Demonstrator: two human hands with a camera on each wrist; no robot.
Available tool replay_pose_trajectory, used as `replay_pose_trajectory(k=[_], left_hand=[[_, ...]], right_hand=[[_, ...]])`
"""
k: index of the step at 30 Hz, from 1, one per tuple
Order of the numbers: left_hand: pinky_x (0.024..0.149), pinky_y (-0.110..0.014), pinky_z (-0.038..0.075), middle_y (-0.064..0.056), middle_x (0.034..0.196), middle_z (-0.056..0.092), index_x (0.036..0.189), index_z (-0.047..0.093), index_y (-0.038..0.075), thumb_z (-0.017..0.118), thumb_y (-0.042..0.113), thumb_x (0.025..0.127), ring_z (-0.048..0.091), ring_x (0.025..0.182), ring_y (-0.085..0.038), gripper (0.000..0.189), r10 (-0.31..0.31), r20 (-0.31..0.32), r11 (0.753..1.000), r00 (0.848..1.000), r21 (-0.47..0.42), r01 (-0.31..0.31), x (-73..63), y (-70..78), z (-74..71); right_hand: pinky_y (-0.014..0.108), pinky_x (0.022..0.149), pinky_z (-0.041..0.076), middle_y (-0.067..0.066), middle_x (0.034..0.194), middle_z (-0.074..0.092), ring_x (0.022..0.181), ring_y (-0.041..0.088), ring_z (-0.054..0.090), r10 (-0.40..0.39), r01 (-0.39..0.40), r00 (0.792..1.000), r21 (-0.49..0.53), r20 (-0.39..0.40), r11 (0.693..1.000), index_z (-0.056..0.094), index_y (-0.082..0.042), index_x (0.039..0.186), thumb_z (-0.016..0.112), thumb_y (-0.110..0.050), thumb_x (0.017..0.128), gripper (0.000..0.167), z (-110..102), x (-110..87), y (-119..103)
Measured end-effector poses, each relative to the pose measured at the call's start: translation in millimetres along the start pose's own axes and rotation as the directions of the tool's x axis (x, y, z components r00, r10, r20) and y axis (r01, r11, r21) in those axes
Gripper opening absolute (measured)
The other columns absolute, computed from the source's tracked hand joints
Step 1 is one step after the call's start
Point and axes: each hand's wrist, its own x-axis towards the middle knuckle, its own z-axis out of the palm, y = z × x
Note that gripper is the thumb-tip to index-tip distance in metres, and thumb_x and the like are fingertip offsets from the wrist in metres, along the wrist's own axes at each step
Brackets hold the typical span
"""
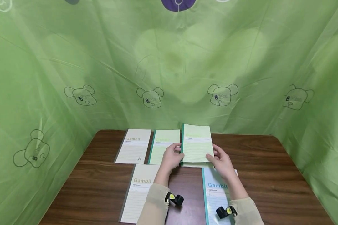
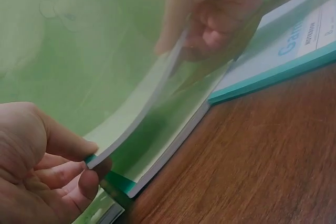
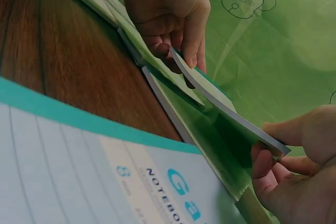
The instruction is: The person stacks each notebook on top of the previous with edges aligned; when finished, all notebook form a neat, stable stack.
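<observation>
Both hands hold a pale green notebook [image 1: 197, 148] with a teal spine, at the back of the table. My left hand [image 1: 171, 157] pinches its near left corner, by the spine, between thumb and fingers. On the opposite side, my right hand [image 1: 223, 162] pinches the near right corner. The wrist views show the held notebook bowed and raised at its near edge above another green notebook [image 2: 167, 153] that lies beneath it. Just left of the left hand lies a further green notebook [image 1: 164, 147]. Below the right forearm is a blue notebook [image 1: 214, 200], partly hidden by it.
A white notebook [image 1: 134, 147] with a grey spine lies at the back left. Nearer the front, another white notebook [image 1: 136, 197] is partly covered by the left sleeve. The brown wooden table [image 1: 273, 175] is bordered by a green curtain [image 1: 183, 68] printed with bear heads.
</observation>
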Motion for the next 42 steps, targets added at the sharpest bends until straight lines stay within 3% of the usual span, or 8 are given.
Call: replay_pose_trajectory(k=[5, 11, 16, 21, 27, 30, 34, 42], left_hand=[[0.069, -0.038, 0.06, -0.012, 0.12, 0.073, 0.146, 0.066, 0.004, 0.074, 0.002, 0.093, 0.07, 0.092, -0.021, 0.054, 0.007, 0.015, 0.997, 1.0, 0.083, -0.008, -1.7, 4.9, -1.6], [0.092, -0.051, 0.059, -0.013, 0.112, 0.074, 0.144, 0.063, -0.005, 0.073, 0.004, 0.092, 0.069, 0.102, -0.03, 0.054, 0.047, 0.049, 0.963, 0.998, 0.262, -0.058, -4.3, 14.7, -0.5], [0.094, -0.05, 0.059, -0.014, 0.111, 0.073, 0.143, 0.063, -0.008, 0.072, 0.001, 0.093, 0.069, 0.104, -0.03, 0.052, 0.07, 0.053, 0.935, 0.996, 0.344, -0.084, -5.4, 15.5, 3.3], [0.096, -0.05, 0.058, -0.018, 0.113, 0.069, 0.143, 0.064, -0.011, 0.069, 0.0, 0.094, 0.065, 0.107, -0.031, 0.05, 0.11, 0.061, 0.886, 0.992, 0.447, -0.125, -5.6, 17.6, 7.3], [0.091, -0.048, 0.06, -0.014, 0.11, 0.071, 0.136, 0.071, -0.005, 0.072, 0.003, 0.093, 0.067, 0.102, -0.029, 0.044, 0.12, 0.017, 0.852, 0.993, 0.511, -0.112, -6.0, 15.6, 12.4], [0.087, -0.044, 0.061, -0.009, 0.106, 0.073, 0.132, 0.074, -0.001, 0.075, 0.005, 0.092, 0.069, 0.097, -0.026, 0.041, 0.123, -0.016, 0.844, 0.992, 0.528, -0.096, -5.8, 12.6, 14.5], [0.084, -0.044, 0.062, -0.01, 0.106, 0.076, 0.129, 0.075, -0.001, 0.077, 0.002, 0.089, 0.073, 0.096, -0.028, 0.041, 0.129, -0.051, 0.857, 0.99, 0.508, -0.085, -8.3, 14.4, 16.4], [0.082, -0.046, 0.062, -0.017, 0.112, 0.078, 0.119, 0.078, 0.001, 0.079, -0.002, 0.086, 0.073, 0.095, -0.031, 0.034, 0.133, -0.083, 0.859, 0.988, 0.507, -0.073, -12.3, 16.7, 20.9]], right_hand=[[0.02, 0.076, 0.046, 0.022, 0.142, 0.06, 0.103, 0.019, 0.055, 0.011, -0.01, 1.0, -0.022, 0.006, 1.0, 0.04, -0.002, 0.167, 0.071, -0.012, 0.107, 0.068, 0.2, 1.3, 4.5], [0.022, 0.074, 0.043, 0.021, 0.138, 0.059, 0.094, 0.017, 0.05, 0.01, -0.008, 1.0, -0.07, 0.017, 0.998, 0.039, -0.002, 0.168, 0.072, -0.01, 0.106, 0.071, 0.1, 3.2, 11.6], [0.024, 0.073, 0.043, 0.019, 0.13, 0.058, 0.089, 0.018, 0.05, -0.001, 0.002, 1.0, -0.158, 0.002, 0.988, 0.045, -0.002, 0.165, 0.073, -0.011, 0.104, 0.068, 0.2, 3.1, 14.3], [0.033, 0.084, 0.043, 0.02, 0.13, 0.059, 0.098, 0.024, 0.052, -0.033, 0.028, 0.999, -0.285, -0.013, 0.958, 0.049, -0.002, 0.163, 0.072, -0.011, 0.104, 0.064, 0.8, 2.1, 14.6], [0.042, 0.09, 0.043, 0.026, 0.148, 0.051, 0.105, 0.03, 0.057, -0.062, 0.054, 0.998, -0.396, -0.008, 0.917, 0.047, 0.002, 0.163, 0.072, -0.014, 0.104, 0.066, -0.8, -0.5, 12.1], [0.046, 0.093, 0.044, 0.027, 0.155, 0.05, 0.106, 0.031, 0.059, -0.062, 0.052, 0.998, -0.421, -0.009, 0.906, 0.047, 0.002, 0.162, 0.073, -0.017, 0.104, 0.067, -3.1, -2.0, 10.1], [0.048, 0.096, 0.044, 0.024, 0.153, 0.056, 0.109, 0.031, 0.06, -0.046, 0.04, 0.999, -0.436, -0.003, 0.899, 0.046, 0.0, 0.164, 0.073, -0.018, 0.104, 0.069, -5.6, -1.7, 10.1], [0.041, 0.095, 0.049, 0.021, 0.152, 0.062, 0.114, 0.032, 0.066, -0.048, 0.041, 0.999, -0.39, -0.007, 0.92, 0.048, 0.002, 0.161, 0.074, -0.01, 0.101, 0.067, -8.2, -0.3, 12.3]])
